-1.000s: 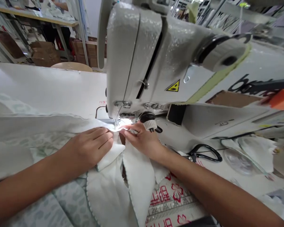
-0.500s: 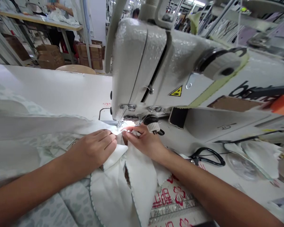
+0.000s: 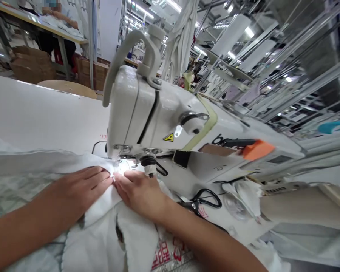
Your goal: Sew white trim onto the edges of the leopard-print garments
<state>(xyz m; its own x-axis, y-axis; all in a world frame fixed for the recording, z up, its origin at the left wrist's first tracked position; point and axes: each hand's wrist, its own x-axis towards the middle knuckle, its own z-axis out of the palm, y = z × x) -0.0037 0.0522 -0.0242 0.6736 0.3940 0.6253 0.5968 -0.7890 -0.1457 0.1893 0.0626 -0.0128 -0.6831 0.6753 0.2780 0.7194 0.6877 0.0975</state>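
Note:
Under the head of a white sewing machine (image 3: 124, 113), white fabric (image 3: 93, 253) lies close to the lit needle area. My left hand (image 3: 82, 189) is closed on the fabric's edge just left of the needle, fingers bent together. My right hand (image 3: 141, 192) grips the same fabric right in front of the needle, its fingertips almost touching those of the left. What exactly the right fingertips pinch is partly hidden. Pale green patterned cloth (image 3: 19, 192) spreads beneath and left of my left arm. Loose white flaps hang toward me between the two forearms.
Black-handled scissors (image 3: 198, 202) lie right of my right hand, beside a clear round dish (image 3: 236, 206) and white scraps (image 3: 249, 194). A cardboard box (image 3: 303, 204) stands further right. An orange piece (image 3: 257, 149) is fixed on the machine. Across the aisle a person sits at another table (image 3: 45, 26).
The camera view has tilted up and turned right, so the machine appears lower and further left. My right hand has turned more palm-down, and its fingers sit closer to my left hand.

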